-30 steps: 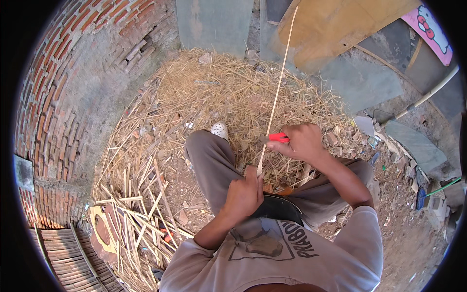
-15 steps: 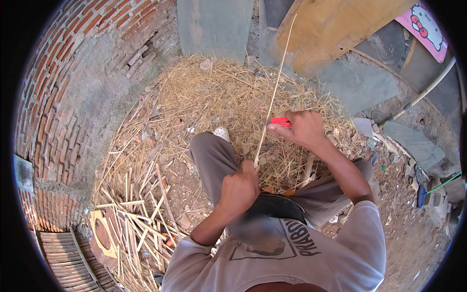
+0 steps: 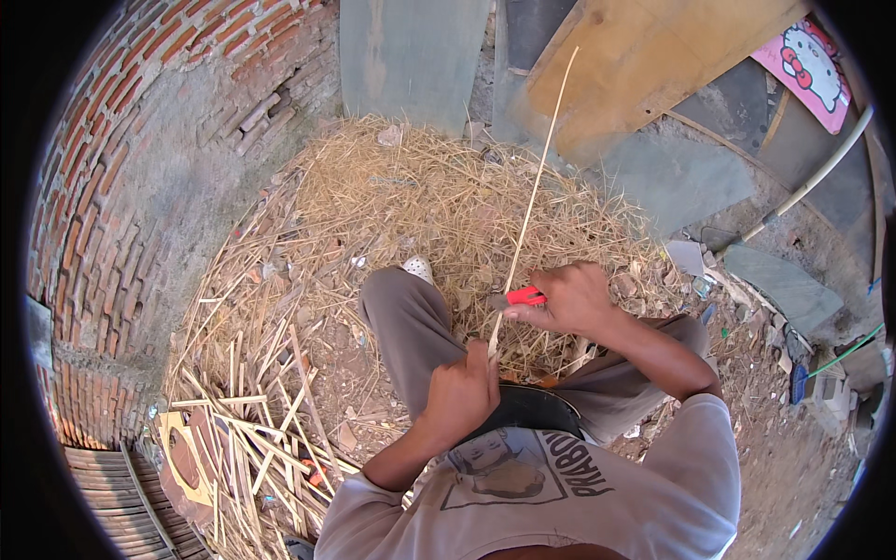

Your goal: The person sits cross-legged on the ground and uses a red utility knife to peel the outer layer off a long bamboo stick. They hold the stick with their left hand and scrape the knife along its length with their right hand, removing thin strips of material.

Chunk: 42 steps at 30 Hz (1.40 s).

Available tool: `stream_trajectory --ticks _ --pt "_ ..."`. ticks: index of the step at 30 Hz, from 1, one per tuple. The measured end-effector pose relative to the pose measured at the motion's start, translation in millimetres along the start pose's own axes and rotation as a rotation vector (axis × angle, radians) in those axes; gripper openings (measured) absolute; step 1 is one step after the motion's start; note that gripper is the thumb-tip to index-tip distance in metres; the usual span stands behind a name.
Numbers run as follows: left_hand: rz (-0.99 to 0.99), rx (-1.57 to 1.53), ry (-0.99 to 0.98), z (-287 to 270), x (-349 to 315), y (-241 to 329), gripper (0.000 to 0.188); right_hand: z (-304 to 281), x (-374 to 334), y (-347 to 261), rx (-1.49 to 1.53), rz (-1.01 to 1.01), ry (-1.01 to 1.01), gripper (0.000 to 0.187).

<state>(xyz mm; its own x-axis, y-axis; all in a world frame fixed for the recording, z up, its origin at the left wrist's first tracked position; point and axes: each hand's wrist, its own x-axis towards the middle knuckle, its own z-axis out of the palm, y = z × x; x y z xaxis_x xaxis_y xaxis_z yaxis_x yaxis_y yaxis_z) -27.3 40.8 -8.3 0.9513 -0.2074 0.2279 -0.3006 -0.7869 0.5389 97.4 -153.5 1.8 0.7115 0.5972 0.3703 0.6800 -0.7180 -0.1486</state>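
A long, thin pale strip of wood or bamboo [image 3: 537,182] slants up and away in front of me. My left hand [image 3: 461,385] is closed around its near end, just above my lap. In my right hand [image 3: 576,297] is a red-handled knife [image 3: 525,296], fingers wrapped round the handle. Its short dark blade lies against the strip, a little above my left hand. A dark pad [image 3: 530,409] rests across my lap below the strip. Much of the knife handle is covered by my fingers.
Thin shavings [image 3: 401,177] cover the ground ahead. At lower left lies a heap of split pale sticks [image 3: 257,439] beside a brick wall [image 3: 103,233]. Grey sheets [image 3: 415,65], a tan board [image 3: 644,70] and a pale pipe [image 3: 812,177] stand at the back.
My right hand and the knife have come down along the strip, closer to my left hand. The left hand keeps its grip, and the strip's far tip sits slightly lower.
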Motion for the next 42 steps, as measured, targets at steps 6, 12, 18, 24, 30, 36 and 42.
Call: stream_trajectory --ticks 6,12,18,24,30,36,42 --pt "0.018 -0.009 -0.01 2.0 -8.7 -10.0 0.017 -8.0 17.5 36.9 -0.051 0.178 -0.027 0.07" --pt "0.036 -0.04 0.025 3.7 -15.8 -10.5 0.015 -5.7 8.3 17.1 -0.046 0.037 0.005 0.073" --pt "0.045 -0.047 -0.012 4.5 -30.6 -7.0 0.013 -17.7 30.1 91.9 -0.172 0.378 0.09 0.075" --pt "0.029 -0.077 -0.026 11.5 -33.3 -8.4 0.013 -10.6 -0.3 28.9 -0.054 0.126 -0.044 0.063" --pt "0.135 -0.075 -0.045 9.2 -50.9 -17.3 0.016 -37.8 36.2 132.2 -0.138 0.577 0.084 0.075" --pt "0.137 -0.031 -0.128 10.7 -80.1 -31.2 0.02 -56.2 38.9 199.4 -0.129 0.821 0.133 0.083" --pt "0.138 0.01 -0.178 9.8 -130.2 -79.3 0.02 -64.1 12.6 287.4 -0.215 1.02 0.346 0.092"
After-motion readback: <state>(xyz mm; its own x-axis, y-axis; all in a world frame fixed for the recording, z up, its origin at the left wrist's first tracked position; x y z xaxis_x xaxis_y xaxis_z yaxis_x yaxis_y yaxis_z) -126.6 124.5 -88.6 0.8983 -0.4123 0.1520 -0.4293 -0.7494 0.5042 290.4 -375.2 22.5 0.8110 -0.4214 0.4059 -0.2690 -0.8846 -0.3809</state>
